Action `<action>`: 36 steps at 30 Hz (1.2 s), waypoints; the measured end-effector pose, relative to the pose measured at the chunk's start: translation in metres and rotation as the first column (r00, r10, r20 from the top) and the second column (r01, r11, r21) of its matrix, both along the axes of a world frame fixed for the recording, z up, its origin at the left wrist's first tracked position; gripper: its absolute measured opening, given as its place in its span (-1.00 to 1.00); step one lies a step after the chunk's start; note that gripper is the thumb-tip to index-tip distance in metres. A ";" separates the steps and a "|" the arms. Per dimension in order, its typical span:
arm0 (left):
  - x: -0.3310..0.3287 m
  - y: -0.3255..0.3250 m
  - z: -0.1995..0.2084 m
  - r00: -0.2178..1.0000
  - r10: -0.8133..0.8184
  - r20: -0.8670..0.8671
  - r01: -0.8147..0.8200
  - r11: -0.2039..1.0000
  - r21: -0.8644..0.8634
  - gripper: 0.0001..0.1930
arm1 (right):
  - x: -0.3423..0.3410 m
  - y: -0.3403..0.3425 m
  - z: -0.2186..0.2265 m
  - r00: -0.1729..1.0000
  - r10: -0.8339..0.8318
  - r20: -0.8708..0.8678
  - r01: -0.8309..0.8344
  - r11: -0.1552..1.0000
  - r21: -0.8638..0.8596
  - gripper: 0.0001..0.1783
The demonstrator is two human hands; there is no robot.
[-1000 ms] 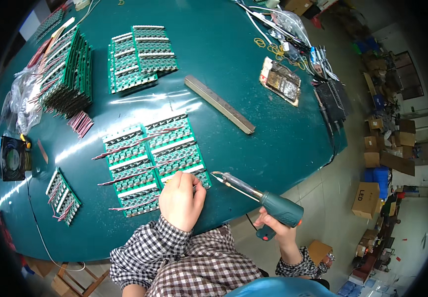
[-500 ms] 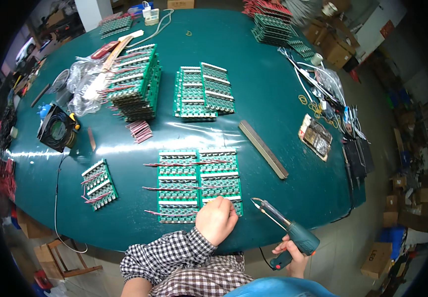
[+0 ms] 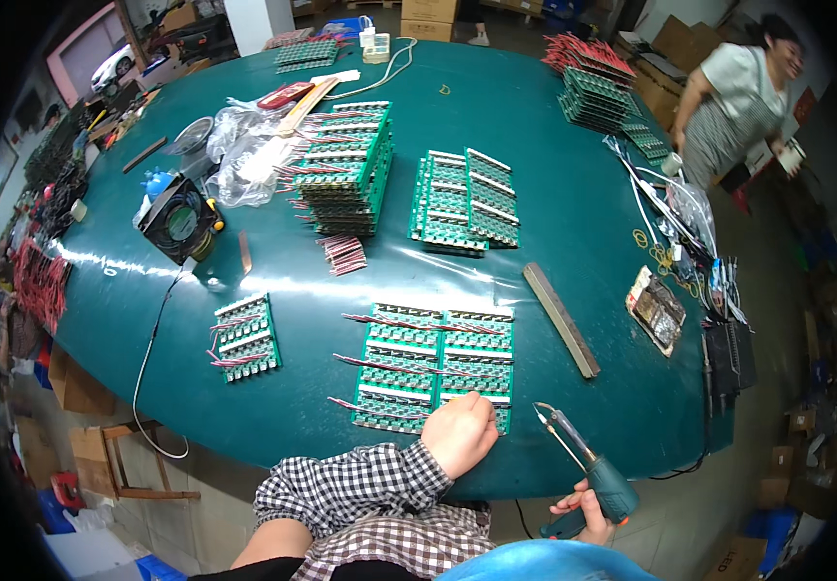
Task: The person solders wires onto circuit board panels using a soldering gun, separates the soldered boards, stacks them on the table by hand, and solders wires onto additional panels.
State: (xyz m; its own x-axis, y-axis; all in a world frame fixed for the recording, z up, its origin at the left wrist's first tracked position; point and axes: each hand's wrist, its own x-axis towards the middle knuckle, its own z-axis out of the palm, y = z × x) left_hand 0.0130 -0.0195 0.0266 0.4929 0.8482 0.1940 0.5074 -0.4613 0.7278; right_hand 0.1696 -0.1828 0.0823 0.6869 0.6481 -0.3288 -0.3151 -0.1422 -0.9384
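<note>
Two green circuit board panels, a left one (image 3: 394, 397) and a right one (image 3: 477, 341), lie side by side at the table's near edge. Bundles of thin red, black and white wires (image 3: 380, 364) lie across them. My left hand (image 3: 460, 436) is closed over the lower part of the right panel. Its fingers are bent together and hide whatever they may pinch. In my right hand (image 3: 588, 515) is a dark green soldering gun (image 3: 614, 492), its thin metal tip pointing up and left, beside the right panel and apart from it.
A tall stack of boards (image 3: 346, 179) and a lower board stack (image 3: 462, 203) stand farther back. Cut wires (image 3: 344, 255) lie between. A metal bar (image 3: 561, 320) lies right, near a stained pad (image 3: 656, 312). A black fan (image 3: 181, 223) stands left. Someone (image 3: 738, 107) is at the far right.
The view has swung, so the table and its things sit farther right in the picture. A person has come into sight at the far right. Both hands keep nearly the same pose.
</note>
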 end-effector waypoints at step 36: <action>-0.003 -0.005 0.002 1.000 0.000 -0.010 0.000 1.000 0.008 -0.92 | 0.016 0.043 -0.036 0.946 -0.169 -0.276 0.212 0.968 0.134 -0.69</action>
